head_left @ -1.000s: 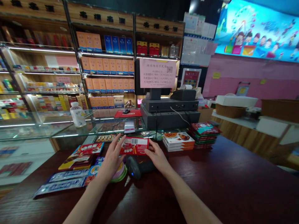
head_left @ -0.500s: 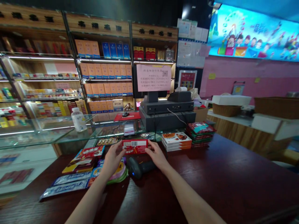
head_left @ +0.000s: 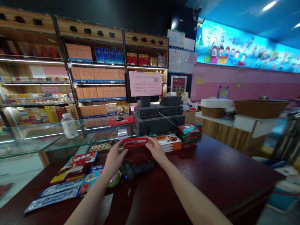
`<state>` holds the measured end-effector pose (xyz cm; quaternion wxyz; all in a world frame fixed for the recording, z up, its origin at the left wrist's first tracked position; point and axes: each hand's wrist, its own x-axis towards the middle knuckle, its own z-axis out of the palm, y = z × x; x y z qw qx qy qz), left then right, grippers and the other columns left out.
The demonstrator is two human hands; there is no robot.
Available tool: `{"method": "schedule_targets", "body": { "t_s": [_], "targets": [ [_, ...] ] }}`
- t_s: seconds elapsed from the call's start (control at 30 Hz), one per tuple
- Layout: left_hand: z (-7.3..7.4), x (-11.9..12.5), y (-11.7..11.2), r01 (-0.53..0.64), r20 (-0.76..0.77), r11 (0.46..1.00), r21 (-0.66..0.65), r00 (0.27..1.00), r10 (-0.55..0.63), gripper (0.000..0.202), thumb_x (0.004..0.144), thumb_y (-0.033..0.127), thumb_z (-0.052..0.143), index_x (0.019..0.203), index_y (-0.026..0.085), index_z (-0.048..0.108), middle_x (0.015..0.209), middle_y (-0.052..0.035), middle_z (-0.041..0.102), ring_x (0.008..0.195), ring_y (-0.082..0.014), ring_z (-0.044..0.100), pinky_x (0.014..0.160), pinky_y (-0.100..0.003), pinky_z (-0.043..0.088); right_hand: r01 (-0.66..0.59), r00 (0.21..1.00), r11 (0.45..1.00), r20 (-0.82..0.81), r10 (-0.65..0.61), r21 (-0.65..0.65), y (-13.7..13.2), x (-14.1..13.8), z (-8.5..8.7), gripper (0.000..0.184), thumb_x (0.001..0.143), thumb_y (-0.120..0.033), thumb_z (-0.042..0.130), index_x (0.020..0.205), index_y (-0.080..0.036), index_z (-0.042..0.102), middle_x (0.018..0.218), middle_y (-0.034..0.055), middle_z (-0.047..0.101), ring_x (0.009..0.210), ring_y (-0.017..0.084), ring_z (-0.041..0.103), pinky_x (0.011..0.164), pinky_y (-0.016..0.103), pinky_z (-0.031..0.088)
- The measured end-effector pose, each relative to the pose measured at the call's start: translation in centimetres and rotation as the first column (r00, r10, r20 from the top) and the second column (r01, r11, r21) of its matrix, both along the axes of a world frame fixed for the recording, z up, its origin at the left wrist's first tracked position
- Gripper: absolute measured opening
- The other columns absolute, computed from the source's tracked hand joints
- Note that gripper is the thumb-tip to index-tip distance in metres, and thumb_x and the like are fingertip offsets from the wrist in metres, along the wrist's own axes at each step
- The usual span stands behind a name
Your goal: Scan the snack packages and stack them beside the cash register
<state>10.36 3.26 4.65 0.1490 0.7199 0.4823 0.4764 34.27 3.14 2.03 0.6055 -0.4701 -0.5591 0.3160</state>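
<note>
Between my two hands is a small red snack box [head_left: 140,142] with a barcode on the side facing me, held above the counter. My left hand [head_left: 115,158] is closed on its left end, and my right hand [head_left: 156,152] grips the right end. Below the box, a black barcode scanner [head_left: 138,169] with a small blue light lies on the dark wooden counter [head_left: 187,184]. Just left of the scanner are round green-edged packs [head_left: 115,180], partly covered by my left forearm. Larger red and yellow snack boxes [head_left: 74,167] lie farther left.
Long blue-white packets [head_left: 55,197] lie at the counter's left. White-orange chocolate boxes [head_left: 169,141] and a stack of red-green bags [head_left: 189,135] stand before the black cash register [head_left: 159,120]. A glass display case [head_left: 44,140] with a white bottle [head_left: 69,125] borders the left.
The view has turned to the right and tipped up a little. The red box has tilted, so its barcode side looks narrower. Both hands stay on it.
</note>
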Motion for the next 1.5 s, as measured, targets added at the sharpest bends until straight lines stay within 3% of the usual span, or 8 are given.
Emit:
{"method": "schedule_targets", "body": {
  "t_s": [0.47, 0.67, 0.9, 1.03, 1.2, 1.37, 1.5],
  "targets": [
    [-0.9, 8.1, 0.8, 0.161, -0.045, 0.986, 0.049, 0.986, -0.159, 0.044, 0.079, 0.029, 0.064, 0.122, 0.021, 0.061, 0.124, -0.0081, 0.069, 0.119, -0.0253, 0.063, 0.106, -0.046, 0.048, 0.184, 0.972, 0.979, 0.13, -0.194, 0.083, -1.6, 8.6, -0.1, 0.041, 0.082, -0.04, 0.059, 0.119, -0.022, 0.06, 0.121, 0.0082, 0.068, 0.118, 0.024, 0.063, 0.103, 0.041, 0.047],
    [-1.5, 12.1, 1.3, 0.214, -0.057, 0.977, -0.012, 0.975, -0.215, 0.045, 0.078, 0.023, 0.064, 0.122, 0.018, 0.06, 0.124, -0.0112, 0.067, 0.124, -0.027, 0.058, 0.108, -0.049, 0.044, 0.271, 0.948, 0.96, 0.15, -0.28, 0.077, -1.7, 12.5, -1.3, 0.038, 0.083, -0.039, 0.058, 0.117, -0.023, 0.06, 0.119, 0.0079, 0.069, 0.115, 0.024, 0.064, 0.102, 0.044, 0.049],
    [-3.0, 15.6, 2.4, 0.268, -0.051, 0.96, -0.081, 0.961, -0.273, 0.044, 0.075, 0.022, 0.068, 0.118, 0.018, 0.063, 0.119, -0.0111, 0.07, 0.117, -0.026, 0.063, 0.1, -0.044, 0.05, 0.332, 0.919, 0.942, 0.208, -0.336, 0.053, -2.5, 15.1, -1.7, 0.038, 0.084, -0.029, 0.058, 0.121, -0.021, 0.058, 0.126, 0.0107, 0.068, 0.12, 0.023, 0.063, 0.106, 0.043, 0.046],
    [-3.9, 17.0, 2.9, 0.303, -0.069, 0.95, -0.07, 0.949, -0.308, 0.048, 0.074, 0.017, 0.067, 0.122, 0.019, 0.063, 0.122, -0.0097, 0.071, 0.116, -0.0245, 0.064, 0.103, -0.043, 0.048, 0.405, 0.859, 0.914, 0.331, -0.391, 0.03, -2.6, 15.9, -2.0, 0.042, 0.084, -0.021, 0.058, 0.125, -0.021, 0.058, 0.127, 0.01, 0.068, 0.12, 0.023, 0.062, 0.108, 0.042, 0.044],
    [-4.7, 18.4, 3.2, 0.323, -0.126, 0.945, -0.043, 0.937, -0.326, 0.051, 0.073, 0.013, 0.065, 0.124, 0.02, 0.064, 0.122, -0.0076, 0.071, 0.119, -0.0229, 0.063, 0.108, -0.04, 0.044, 0.511, 0.75, 0.86, 0.488, -0.447, 0.001, -2.6, 16.3, -2.4, 0.047, 0.087, -0.024, 0.058, 0.134, -0.019, 0.057, 0.133, 0.0107, 0.065, 0.125, 0.026, 0.057, 0.108, 0.042, 0.041],
    [-5.6, 19.5, 3.8, 0.226, -0.178, 0.974, -0.029, 0.957, -0.228, 0.053, 0.071, 0.01, 0.067, 0.123, 0.016, 0.064, 0.133, -0.0142, 0.063, 0.129, -0.0272, 0.055, 0.113, -0.046, 0.037, 0.587, 0.633, 0.81, 0.63, -0.451, -0.01, -2.5, 16.1, -2.6, 0.051, 0.09, -0.027, 0.058, 0.141, -0.02, 0.055, 0.133, 0.0102, 0.064, 0.126, 0.029, 0.052, 0.104, 0.041, 0.041],
    [-6.3, 19.9, 4.0, 0.158, -0.21, 0.987, -0.022, 0.965, -0.159, 0.052, 0.072, 0.012, 0.067, 0.124, 0.015, 0.064, 0.136, -0.0164, 0.058, 0.13, -0.0299, 0.052, 0.113, -0.049, 0.036, 0.648, 0.534, 0.761, 0.689, -0.489, 0.038, -2.3, 16.1, -2.8, 0.047, 0.09, -0.03, 0.059, 0.135, -0.019, 0.061, 0.136, 0.013, 0.059, 0.122, 0.03, 0.051, 0.101, 0.039, 0.042]
  ]
}}
